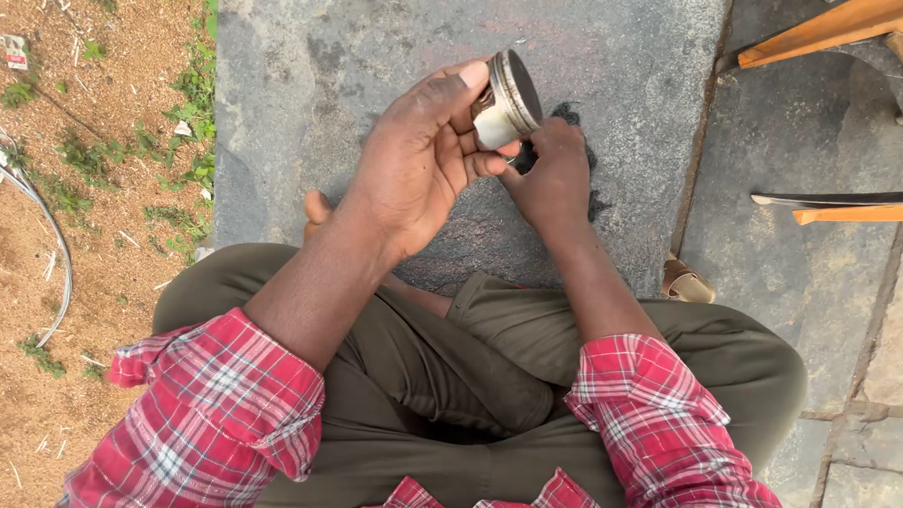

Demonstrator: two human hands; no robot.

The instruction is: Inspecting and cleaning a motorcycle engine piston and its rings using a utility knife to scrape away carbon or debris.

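The left hand (415, 158) is clamped around a short metal cylinder with a dark flat end (507, 101), held raised above the stone slab (308, 69). The right hand (554, 177) is curled closed beneath it; whether it holds anything cannot be determined. Risk: the grip is by fingertips only, so the cylinder could slip onto the stone. Both forearms extend forward over crossed legs.

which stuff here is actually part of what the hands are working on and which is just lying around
In use:
- round metal piston with a dark blackened top, gripped in the left hand
- right hand, touching its underside

Lying about:
- grey stone slab
- orange wooden bars
- tan sandal
- white cable on the dirt
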